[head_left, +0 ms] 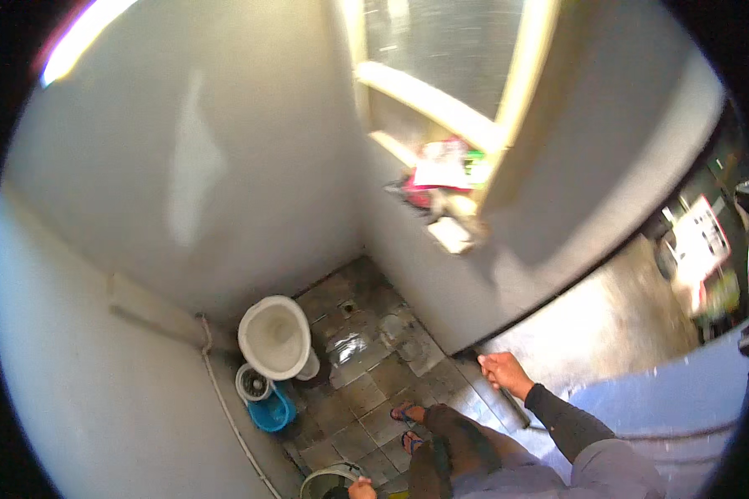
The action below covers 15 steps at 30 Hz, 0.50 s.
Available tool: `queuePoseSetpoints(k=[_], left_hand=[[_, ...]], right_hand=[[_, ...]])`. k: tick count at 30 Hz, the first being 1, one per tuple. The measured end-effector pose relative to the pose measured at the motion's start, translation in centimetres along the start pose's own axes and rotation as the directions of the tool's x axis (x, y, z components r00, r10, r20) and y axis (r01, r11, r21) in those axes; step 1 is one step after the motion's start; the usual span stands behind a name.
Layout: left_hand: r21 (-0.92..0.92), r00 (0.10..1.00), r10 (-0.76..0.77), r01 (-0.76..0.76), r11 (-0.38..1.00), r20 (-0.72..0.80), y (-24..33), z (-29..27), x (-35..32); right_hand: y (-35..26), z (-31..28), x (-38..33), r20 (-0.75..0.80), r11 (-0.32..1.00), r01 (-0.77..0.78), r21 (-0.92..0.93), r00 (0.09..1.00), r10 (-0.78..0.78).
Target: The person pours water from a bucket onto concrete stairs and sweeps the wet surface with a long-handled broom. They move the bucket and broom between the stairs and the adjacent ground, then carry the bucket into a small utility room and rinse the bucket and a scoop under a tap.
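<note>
My right hand [505, 373] is closed in a fist, held out at the right beside the low wall end. A small dark end shows at its fingers, but what they grip is hidden. At the lower edge my left hand [362, 488] is partly cut off. Its fingers look curled, and it lies against the right rim of a pale bucket [306, 482]; whatever is in it cannot be made out. A dark bar-like edge [512, 409] runs below my right hand, by the doorway.
A white toilet [248, 333] stands in the tiled corner, a small white pail [243, 384] and a blue basin [276, 413] beside it. A pipe [225, 407] follows the left wall. Packets [441, 170] sit on the window ledge. Wet-looking tiles [366, 391] lie ahead of my sandalled feet.
</note>
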<state>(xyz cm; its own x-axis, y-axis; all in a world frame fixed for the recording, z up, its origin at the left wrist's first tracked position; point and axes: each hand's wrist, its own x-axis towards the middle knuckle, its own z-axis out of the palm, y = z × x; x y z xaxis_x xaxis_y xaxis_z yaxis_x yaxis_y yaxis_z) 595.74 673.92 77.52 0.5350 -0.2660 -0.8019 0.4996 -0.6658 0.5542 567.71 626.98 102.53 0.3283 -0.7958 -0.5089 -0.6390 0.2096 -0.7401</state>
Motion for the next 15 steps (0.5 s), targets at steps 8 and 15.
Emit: queuePoseSetpoints(k=[8,15], left_hand=[[-0.158,0.62,0.527,-0.549,0.821,0.581,34.9,12.8,-18.5],[-0.777,-0.346,0.837,0.336,0.532,0.423,46.4,30.0,-42.9]], right_hand=[[10.1,-9.3,-9.0,-0.343,0.994,-0.043,-0.103,0.939,0.005],[24.1,-11.3,-17.7,-0.438,0.988,0.141,-0.056,0.886,-0.151]])
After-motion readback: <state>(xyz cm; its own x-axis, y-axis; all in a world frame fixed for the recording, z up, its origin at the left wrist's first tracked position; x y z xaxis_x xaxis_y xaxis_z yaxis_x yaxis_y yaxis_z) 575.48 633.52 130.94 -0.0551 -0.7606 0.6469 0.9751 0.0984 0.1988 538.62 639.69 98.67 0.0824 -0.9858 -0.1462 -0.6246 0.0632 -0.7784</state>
